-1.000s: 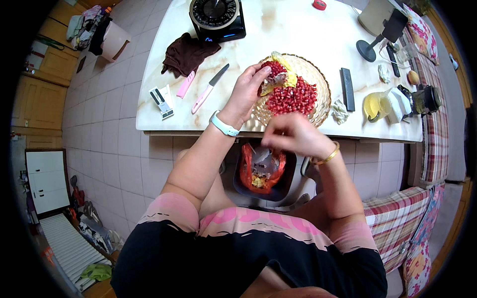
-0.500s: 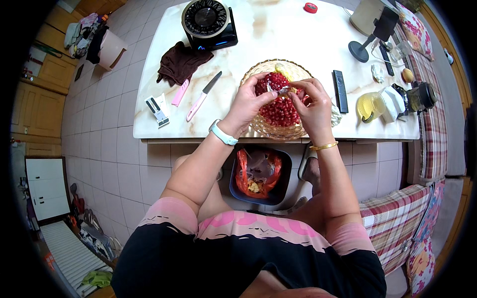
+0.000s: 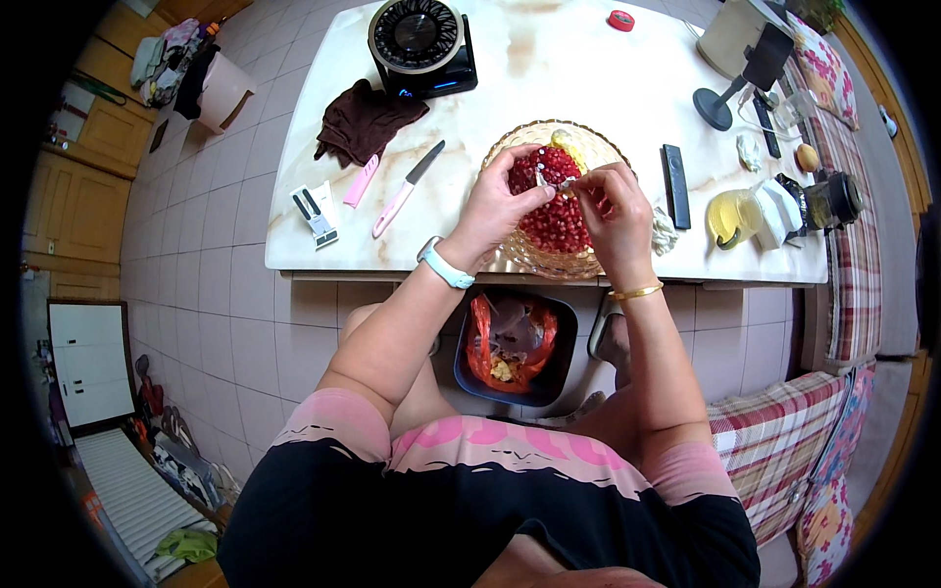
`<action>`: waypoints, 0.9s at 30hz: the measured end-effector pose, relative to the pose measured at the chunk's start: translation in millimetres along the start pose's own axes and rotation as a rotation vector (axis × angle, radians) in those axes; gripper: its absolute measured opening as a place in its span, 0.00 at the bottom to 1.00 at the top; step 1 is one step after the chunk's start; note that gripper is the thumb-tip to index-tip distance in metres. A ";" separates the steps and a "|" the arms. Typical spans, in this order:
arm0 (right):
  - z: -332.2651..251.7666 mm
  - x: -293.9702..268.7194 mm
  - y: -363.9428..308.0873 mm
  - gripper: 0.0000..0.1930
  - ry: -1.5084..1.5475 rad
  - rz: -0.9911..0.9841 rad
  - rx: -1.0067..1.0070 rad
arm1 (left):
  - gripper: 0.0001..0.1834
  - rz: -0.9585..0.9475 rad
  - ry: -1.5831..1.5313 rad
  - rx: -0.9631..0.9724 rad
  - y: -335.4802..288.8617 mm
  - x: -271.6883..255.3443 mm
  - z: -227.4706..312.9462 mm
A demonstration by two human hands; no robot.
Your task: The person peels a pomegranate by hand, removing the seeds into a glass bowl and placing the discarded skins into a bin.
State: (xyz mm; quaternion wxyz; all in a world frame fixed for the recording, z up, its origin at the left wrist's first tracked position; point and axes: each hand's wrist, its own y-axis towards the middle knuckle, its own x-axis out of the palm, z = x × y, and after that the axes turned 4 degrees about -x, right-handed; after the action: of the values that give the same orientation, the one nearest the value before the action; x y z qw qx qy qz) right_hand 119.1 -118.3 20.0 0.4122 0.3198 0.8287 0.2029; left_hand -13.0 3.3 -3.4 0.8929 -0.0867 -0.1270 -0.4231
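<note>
At a pale tabletop, over a scalloped plate, the left hand clasps a pomegranate piece; the right hand apparently picks at white membrane, its pinch too small to judge. The next pull calls for gentleness.

A black and pink shirt, mint-strapped watch and gold bangle are worn

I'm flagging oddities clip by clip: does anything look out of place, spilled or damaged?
Nothing looks spilled or damaged. Mildly odd: left of the left hand, the knife lies bare, with a pink sheath beside it instead of on it.
</note>
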 end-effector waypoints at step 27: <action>4.1 3.4 -1.9 0.06 -0.013 0.001 0.024 | 0.29 0.036 0.010 0.020 -3.1 3.3 -5.2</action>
State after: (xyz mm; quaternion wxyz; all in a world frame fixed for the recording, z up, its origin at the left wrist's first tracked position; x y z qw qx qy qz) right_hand 120.2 -117.0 14.6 0.4137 0.3264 0.8281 0.1912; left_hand -12.5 -2.4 -7.2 0.9019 -0.0780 -0.1249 -0.4061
